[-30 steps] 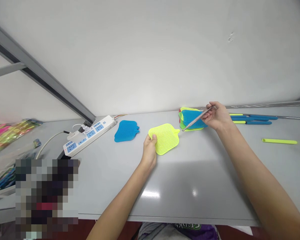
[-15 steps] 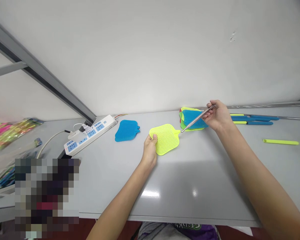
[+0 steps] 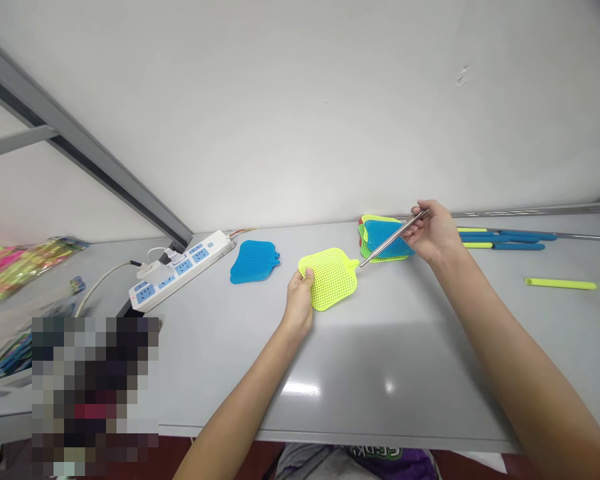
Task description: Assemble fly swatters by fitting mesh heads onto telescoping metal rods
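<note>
My left hand (image 3: 300, 299) is closed on the left edge of a yellow-green perforated fly swatter head (image 3: 330, 280), thumb on top. In my right hand (image 3: 430, 230) is a thin metal rod (image 3: 393, 239), held slanting down to the left. The rod's lower tip meets the short neck on the right side of the yellow head; whether it sits inside the neck I cannot tell. Behind the rod lies a pile of swatter heads, a blue one (image 3: 380, 235) on top of yellow and green ones. Another blue swatter head (image 3: 253, 261) lies flat to the left.
A white power strip (image 3: 183, 270) with plugs stands left on the grey table (image 3: 220, 373). Blue and yellow handles (image 3: 520, 247) and metal rods (image 3: 530, 211) lie along the wall at right, with a yellow-green tube (image 3: 560, 283) nearer. Bagged colourful items (image 3: 35, 263) are far left.
The rod's tip has shifted very slightly left and down against the neck of the yellow swatter head. Both hands keep their hold, and the view has moved a little.
</note>
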{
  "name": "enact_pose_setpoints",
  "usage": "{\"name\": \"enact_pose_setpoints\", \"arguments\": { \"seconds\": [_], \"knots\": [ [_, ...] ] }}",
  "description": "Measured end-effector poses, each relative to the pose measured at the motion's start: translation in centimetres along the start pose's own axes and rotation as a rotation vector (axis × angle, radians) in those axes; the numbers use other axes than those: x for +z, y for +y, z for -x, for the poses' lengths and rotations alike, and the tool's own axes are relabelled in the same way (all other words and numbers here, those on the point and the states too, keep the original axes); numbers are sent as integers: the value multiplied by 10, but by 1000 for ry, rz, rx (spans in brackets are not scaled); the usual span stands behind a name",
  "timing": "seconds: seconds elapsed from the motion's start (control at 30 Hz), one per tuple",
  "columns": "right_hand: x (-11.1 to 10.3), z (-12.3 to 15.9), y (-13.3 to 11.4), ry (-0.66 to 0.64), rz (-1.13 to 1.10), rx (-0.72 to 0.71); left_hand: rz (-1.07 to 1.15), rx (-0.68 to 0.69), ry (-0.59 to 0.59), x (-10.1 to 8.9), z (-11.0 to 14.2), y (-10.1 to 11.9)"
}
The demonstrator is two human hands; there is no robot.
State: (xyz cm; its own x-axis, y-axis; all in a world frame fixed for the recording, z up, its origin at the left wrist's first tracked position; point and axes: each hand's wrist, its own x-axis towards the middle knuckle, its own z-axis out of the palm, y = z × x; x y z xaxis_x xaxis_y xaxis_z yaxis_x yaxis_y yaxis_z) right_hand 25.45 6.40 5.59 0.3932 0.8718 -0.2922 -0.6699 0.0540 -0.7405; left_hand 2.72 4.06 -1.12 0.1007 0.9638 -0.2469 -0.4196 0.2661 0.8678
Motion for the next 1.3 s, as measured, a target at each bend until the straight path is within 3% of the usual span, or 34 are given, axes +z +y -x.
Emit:
{"name": "enact_pose_setpoints", "arguments": {
  "seconds": [0.37, 0.63, 1.3],
  "knots": [
    [-1, -1, 1, 18, 3, -5, 2, 3, 12, 1, 1, 0],
    [-6, -4, -6, 105, -42, -52, 5, 5, 16, 1, 0, 0],
    [-1, -2, 2, 117, -58, -33, 17, -13, -2, 2, 0, 1]
  ]
}}
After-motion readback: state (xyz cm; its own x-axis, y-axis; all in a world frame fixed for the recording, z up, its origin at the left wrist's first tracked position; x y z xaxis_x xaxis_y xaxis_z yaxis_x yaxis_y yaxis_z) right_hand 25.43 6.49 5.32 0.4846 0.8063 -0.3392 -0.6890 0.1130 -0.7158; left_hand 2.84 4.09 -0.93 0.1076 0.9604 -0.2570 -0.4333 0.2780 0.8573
